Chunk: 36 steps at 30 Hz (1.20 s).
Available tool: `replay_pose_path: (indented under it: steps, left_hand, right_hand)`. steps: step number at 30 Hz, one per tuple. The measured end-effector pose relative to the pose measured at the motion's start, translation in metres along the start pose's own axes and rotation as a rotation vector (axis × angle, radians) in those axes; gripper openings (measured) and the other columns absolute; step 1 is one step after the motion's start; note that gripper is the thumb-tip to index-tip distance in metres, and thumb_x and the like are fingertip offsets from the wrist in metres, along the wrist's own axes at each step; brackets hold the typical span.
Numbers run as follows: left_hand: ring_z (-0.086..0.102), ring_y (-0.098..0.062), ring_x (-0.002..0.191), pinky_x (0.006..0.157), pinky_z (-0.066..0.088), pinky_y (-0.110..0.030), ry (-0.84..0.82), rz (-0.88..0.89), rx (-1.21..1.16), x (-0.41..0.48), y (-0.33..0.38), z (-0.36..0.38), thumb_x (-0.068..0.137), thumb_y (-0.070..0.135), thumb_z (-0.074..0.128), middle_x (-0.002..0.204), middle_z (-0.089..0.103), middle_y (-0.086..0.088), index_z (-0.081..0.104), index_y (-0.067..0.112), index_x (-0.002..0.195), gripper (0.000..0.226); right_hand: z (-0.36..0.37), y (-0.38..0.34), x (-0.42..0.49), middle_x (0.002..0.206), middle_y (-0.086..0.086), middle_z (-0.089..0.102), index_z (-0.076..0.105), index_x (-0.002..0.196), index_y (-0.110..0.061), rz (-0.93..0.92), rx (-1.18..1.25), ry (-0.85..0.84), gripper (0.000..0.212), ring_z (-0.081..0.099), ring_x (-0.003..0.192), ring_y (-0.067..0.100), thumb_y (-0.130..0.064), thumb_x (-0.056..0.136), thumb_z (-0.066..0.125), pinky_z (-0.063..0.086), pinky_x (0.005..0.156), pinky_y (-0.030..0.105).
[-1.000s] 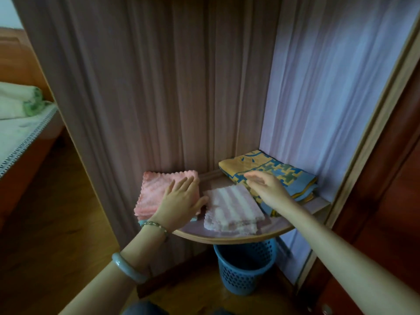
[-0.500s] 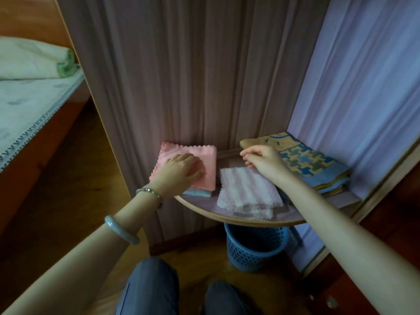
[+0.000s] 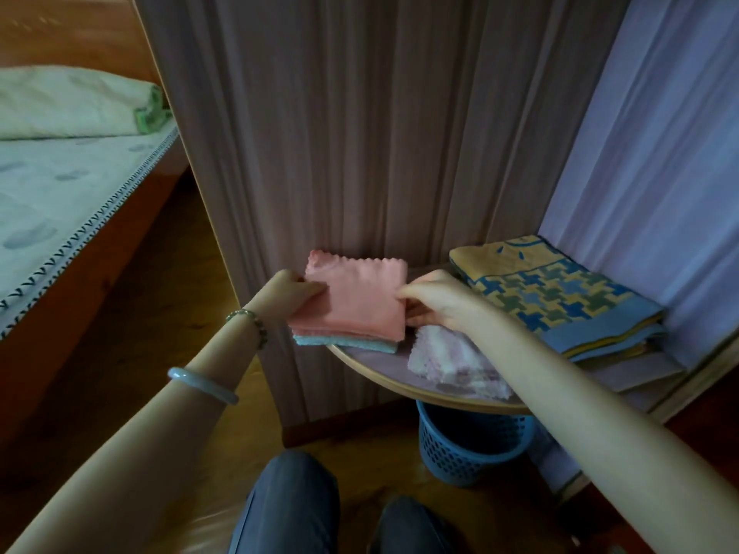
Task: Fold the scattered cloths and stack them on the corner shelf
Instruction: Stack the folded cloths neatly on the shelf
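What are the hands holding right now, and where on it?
The pink cloth: left hand pinches its left edge, right hand its right edge.

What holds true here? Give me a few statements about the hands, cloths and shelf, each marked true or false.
1. The left hand and right hand both hold the pink cloth. True.
2. The pink cloth lies on the patterned cloth. False: a light blue cloth is beneath it, and the patterned cloth lies apart to the right.
3. A basket stands under the shelf. True.
4. The striped cloth hangs in the basket. False: it lies on the shelf.
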State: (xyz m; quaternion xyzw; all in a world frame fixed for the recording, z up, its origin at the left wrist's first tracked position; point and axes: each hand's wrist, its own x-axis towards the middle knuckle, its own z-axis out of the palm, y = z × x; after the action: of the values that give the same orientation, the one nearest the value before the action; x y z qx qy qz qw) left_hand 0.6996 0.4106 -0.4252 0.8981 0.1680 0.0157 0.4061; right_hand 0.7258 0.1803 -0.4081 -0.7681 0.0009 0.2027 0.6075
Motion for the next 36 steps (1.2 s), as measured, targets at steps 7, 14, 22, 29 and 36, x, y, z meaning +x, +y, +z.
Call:
replay_pose_path:
  steps: [7, 14, 22, 29, 36]
  left_hand:
    - [0.063, -0.022, 0.083, 0.076, 0.053, -0.034, -0.075, 0.104, -0.124, -0.012, 0.006, 0.018, 0.087, 0.029, 0.065, 0.097, 0.068, -0.009, 0.062, 0.005, 0.107, 0.031]
    - [0.053, -0.016, 0.066, 0.061, 0.047, -0.031, -0.066, 0.031, -0.305, -0.010, 0.016, 0.007, 0.090, 0.025, 0.062, 0.080, 0.060, -0.007, 0.065, 0.005, 0.095, 0.021]
    - [0.053, -0.011, 0.070, 0.066, 0.043, -0.021, -0.131, -0.004, -0.482, -0.011, 0.019, -0.012, 0.095, 0.029, 0.054, 0.092, 0.060, -0.007, 0.066, 0.005, 0.101, 0.028]
    - [0.060, -0.023, 0.106, 0.100, 0.044, -0.034, -0.118, 0.081, -0.621, -0.016, 0.026, -0.010, 0.098, 0.039, 0.048, 0.115, 0.065, -0.010, 0.066, 0.004, 0.105, 0.040]
    - [0.068, -0.018, 0.067, 0.059, 0.056, -0.024, -0.487, -0.016, -1.021, -0.027, 0.037, -0.016, 0.095, 0.019, 0.054, 0.085, 0.067, -0.011, 0.063, 0.000, 0.099, 0.021]
  right_hand:
    - [-0.013, -0.003, 0.002, 0.067, 0.012, 0.062, 0.062, 0.081, -0.002, 0.073, -0.127, 0.083, 0.005, 0.062, 0.059, 0.020, -0.001, 0.082, 0.067, 0.052, 0.048, 0.027]
    - [-0.016, -0.011, -0.005, 0.078, 0.010, 0.059, 0.060, 0.085, -0.007, 0.131, 0.035, 0.055, 0.005, 0.057, 0.065, 0.019, -0.006, 0.084, 0.065, 0.051, 0.048, 0.025]
    - [0.003, -0.048, -0.014, 0.086, 0.009, 0.065, 0.061, 0.091, -0.010, 0.078, 0.417, -0.024, 0.011, 0.063, 0.078, 0.023, -0.010, 0.087, 0.051, 0.053, 0.066, 0.037]
    - [0.007, -0.061, -0.021, 0.068, 0.011, 0.071, 0.060, 0.092, -0.008, -0.029, 0.717, -0.154, 0.026, 0.070, 0.059, 0.024, -0.016, 0.091, 0.035, 0.058, 0.052, 0.032]
    - [0.000, -0.059, -0.018, 0.070, 0.009, 0.061, 0.056, 0.085, -0.010, -0.029, 0.643, -0.030, 0.016, 0.059, 0.075, 0.024, -0.017, 0.087, 0.042, 0.051, 0.078, 0.042]
